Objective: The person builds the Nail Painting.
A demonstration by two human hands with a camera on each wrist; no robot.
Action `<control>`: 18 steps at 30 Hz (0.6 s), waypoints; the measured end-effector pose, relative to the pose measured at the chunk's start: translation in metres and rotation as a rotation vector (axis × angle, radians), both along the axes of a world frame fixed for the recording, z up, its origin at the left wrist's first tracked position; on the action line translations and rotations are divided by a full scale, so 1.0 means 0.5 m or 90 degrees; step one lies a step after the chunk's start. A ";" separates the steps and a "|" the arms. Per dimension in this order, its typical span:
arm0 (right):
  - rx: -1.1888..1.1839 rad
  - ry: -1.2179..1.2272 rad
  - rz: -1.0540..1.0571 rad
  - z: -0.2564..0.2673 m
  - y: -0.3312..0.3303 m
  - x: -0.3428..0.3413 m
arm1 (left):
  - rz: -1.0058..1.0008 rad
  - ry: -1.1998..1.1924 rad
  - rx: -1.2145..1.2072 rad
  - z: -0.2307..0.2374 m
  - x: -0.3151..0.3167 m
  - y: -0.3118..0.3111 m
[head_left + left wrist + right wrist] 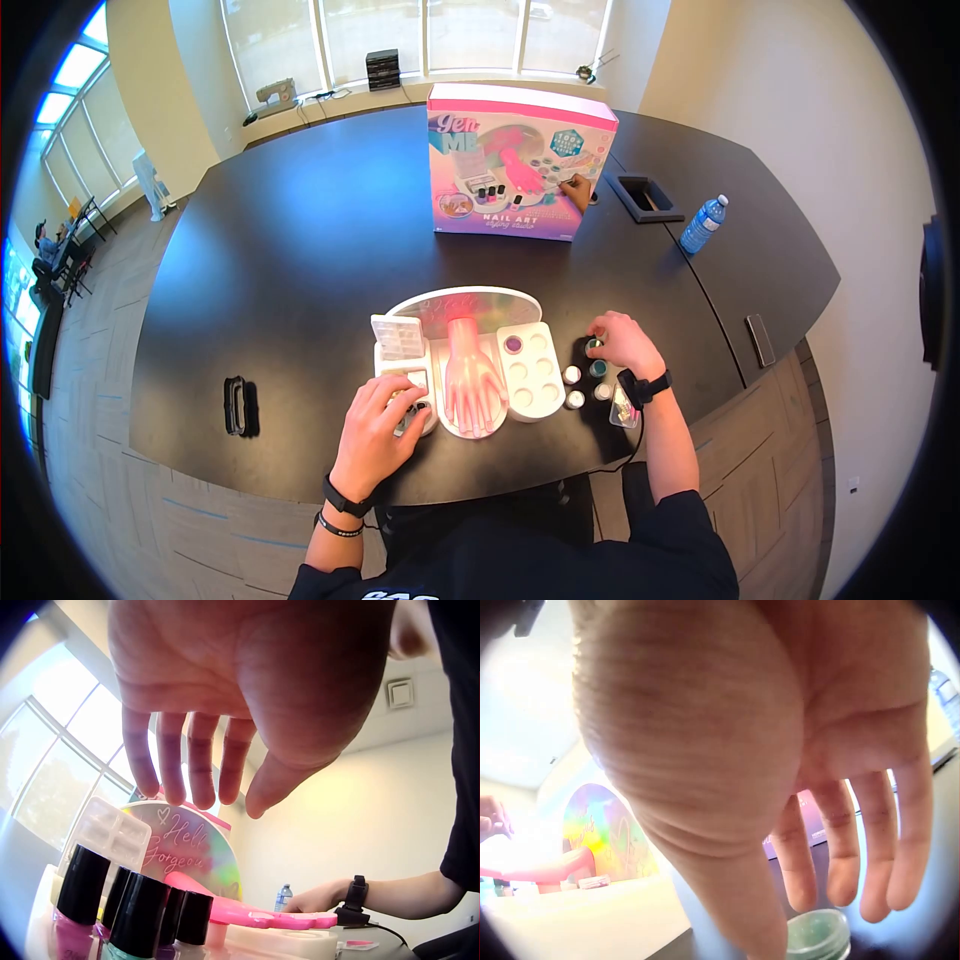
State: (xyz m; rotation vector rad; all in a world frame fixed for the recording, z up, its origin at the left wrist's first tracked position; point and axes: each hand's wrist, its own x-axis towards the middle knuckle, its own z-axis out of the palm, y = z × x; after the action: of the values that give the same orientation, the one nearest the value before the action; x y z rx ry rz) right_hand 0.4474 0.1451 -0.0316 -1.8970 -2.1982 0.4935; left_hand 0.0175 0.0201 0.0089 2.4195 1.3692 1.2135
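My left hand [385,415] hovers over the left side of a white nail art station [480,430], fingers hanging down with nothing between them. Below it, in the left wrist view, stand several nail polish bottles [139,911] with black caps. A pink model hand [470,375] lies in the station's middle, before its mirror [500,310]. My right hand [628,345] reaches down among several small jars [572,375] right of the station. In the right wrist view, its thumb and fingertips are right at the rim of a jar of green stuff [819,934].
The station's round-welled tray [530,385] holds a purple pot [513,345]. A clear small case [625,410] lies by my right wrist. The product box [520,165] stands behind. Further out are a water bottle [704,225], a phone [760,340] and a black oblong frame [236,405].
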 end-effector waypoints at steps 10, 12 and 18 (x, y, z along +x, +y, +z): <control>0.033 0.029 -0.008 0.020 -0.009 -0.023 | -0.001 -0.006 -0.015 -0.009 0.001 0.000; 0.055 0.044 -0.003 0.041 -0.021 -0.040 | 0.000 -0.008 -0.013 -0.009 0.002 0.000; 0.087 0.192 0.040 0.081 -0.037 -0.094 | -0.010 -0.026 -0.021 -0.007 0.006 -0.004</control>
State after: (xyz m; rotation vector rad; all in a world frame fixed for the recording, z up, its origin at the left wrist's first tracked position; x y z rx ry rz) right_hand 0.4006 0.1265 0.0087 -1.5738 -2.0425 0.5826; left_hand 0.0206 0.0182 0.0055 2.3667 1.3449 1.2192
